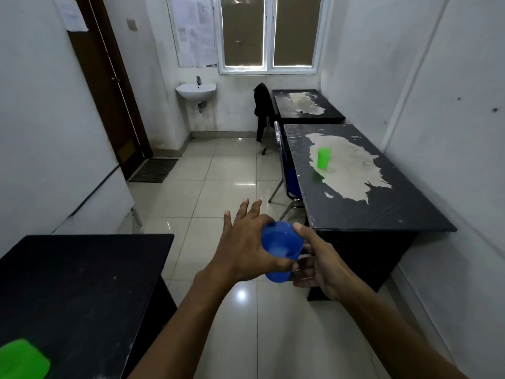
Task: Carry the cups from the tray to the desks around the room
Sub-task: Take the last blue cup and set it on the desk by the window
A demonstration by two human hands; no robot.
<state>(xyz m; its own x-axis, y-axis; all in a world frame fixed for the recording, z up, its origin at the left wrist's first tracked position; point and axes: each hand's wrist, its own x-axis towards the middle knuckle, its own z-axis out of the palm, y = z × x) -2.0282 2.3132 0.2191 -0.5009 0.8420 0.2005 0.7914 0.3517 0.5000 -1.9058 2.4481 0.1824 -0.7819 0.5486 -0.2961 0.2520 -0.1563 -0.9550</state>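
Held mid-air over the floor between the desks, the blue plastic cup (281, 251), likely light, stiff and slick, sits gripped around its wall by the right hand (319, 266) while the left hand (246, 247) steadies it, fingers spread.

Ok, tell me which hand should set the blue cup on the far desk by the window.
Right hand, probably. It wraps the blue cup from the desk side, and the far desk stands along the right wall, beyond the near desk with the green cup. The left hand only touches the cup with fingers spread.
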